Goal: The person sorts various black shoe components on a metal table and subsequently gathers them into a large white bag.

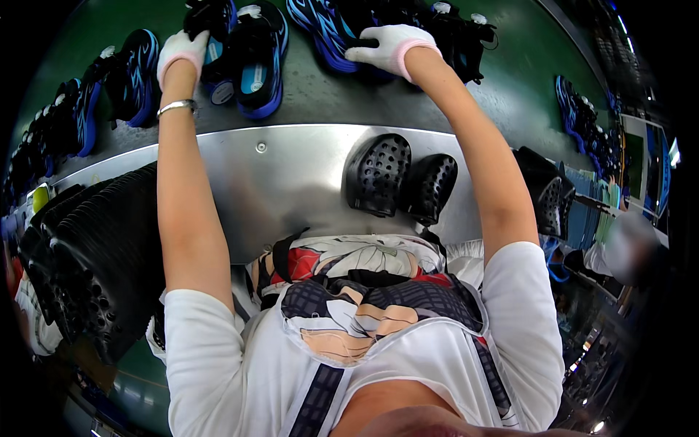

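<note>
White gloves with pink cuffs cover both my hands. My left hand closes on the end of a black-and-blue sneaker at the far left of the work surface. Beside it lies another sneaker, its light blue insole showing. My right hand grips a sneaker with blue patterned sides, a black part of it between thumb and fingers. Nearer to me, two black perforated shoe-shaped plastic forms rest on the metal ledge, touched by neither hand.
More sneakers line the green belt at left, with others at right. A bare metal ledge runs along its near side. Stacked black perforated forms stand by my left arm; another is beyond my right arm.
</note>
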Demonstrator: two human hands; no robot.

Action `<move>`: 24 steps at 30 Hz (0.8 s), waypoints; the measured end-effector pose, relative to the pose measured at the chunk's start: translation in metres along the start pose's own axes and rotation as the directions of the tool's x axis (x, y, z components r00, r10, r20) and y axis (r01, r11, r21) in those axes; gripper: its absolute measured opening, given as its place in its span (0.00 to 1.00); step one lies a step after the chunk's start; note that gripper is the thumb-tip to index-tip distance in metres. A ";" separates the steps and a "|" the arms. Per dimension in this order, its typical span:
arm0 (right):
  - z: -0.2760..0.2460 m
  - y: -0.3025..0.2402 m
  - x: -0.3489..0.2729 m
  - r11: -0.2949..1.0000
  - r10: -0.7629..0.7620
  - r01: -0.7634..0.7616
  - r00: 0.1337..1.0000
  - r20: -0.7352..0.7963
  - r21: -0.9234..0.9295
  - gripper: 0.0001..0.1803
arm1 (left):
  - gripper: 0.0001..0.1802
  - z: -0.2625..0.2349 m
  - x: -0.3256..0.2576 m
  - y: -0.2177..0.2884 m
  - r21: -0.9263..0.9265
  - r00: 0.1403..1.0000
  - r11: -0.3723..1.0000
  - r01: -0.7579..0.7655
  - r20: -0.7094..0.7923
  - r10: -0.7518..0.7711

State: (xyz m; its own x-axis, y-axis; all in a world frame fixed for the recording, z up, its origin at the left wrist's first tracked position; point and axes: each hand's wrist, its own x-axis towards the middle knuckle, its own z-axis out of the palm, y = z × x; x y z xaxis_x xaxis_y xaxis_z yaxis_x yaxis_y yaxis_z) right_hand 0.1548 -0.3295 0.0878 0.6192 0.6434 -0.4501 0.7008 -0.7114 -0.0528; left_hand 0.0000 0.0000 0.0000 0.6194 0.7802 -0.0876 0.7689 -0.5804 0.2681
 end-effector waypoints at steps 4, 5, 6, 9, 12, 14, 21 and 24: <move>0.021 0.026 -0.037 0.998 0.039 -0.038 0.999 0.019 -0.048 0.40 | 0.32 0.008 -0.072 0.006 -0.220 0.933 0.972 -0.088 -0.359 0.003; 0.026 0.031 -0.038 0.999 0.044 -0.045 0.999 -0.022 -0.027 0.40 | 0.31 -0.005 -0.098 0.023 -0.187 0.825 0.977 -0.104 -0.565 -0.020; 0.033 0.039 -0.043 0.995 0.103 -0.104 0.993 -0.050 -0.004 0.37 | 0.28 -0.012 -0.116 0.047 -0.271 0.800 0.941 -0.204 -0.600 0.001; 0.043 0.044 -0.059 0.998 0.043 -0.035 0.989 -0.139 0.060 0.32 | 0.20 -0.019 -0.166 0.070 -0.218 0.651 0.851 -0.477 -0.738 0.176; 0.059 0.039 -0.101 0.984 -0.150 0.180 0.832 -0.535 0.005 0.25 | 0.19 -0.022 -0.211 0.089 -0.300 0.698 0.733 -0.610 -0.641 0.319; 0.058 0.023 -0.145 0.962 -0.165 0.244 0.872 -0.460 0.118 0.26 | 0.18 -0.007 -0.224 0.087 -0.307 0.692 0.671 -0.675 -0.578 0.432; 0.105 0.002 -0.230 0.943 -0.215 0.290 0.905 -0.367 0.164 0.26 | 0.16 0.017 -0.262 0.120 -0.629 0.850 0.623 -0.465 -0.122 0.512; 0.128 -0.002 -0.218 0.921 -0.192 0.318 0.875 -0.444 0.227 0.20 | 0.15 0.024 -0.266 0.119 -0.623 0.832 0.638 -0.453 -0.039 0.553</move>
State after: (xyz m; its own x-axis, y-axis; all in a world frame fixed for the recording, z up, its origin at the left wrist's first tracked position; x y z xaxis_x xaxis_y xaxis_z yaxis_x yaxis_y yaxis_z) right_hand -0.0270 -0.5051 0.0717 0.5643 0.8255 0.0121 0.7614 -0.5147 -0.3941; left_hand -0.0690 -0.2822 0.0323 0.9345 0.3376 0.1126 0.1114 -0.5779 0.8085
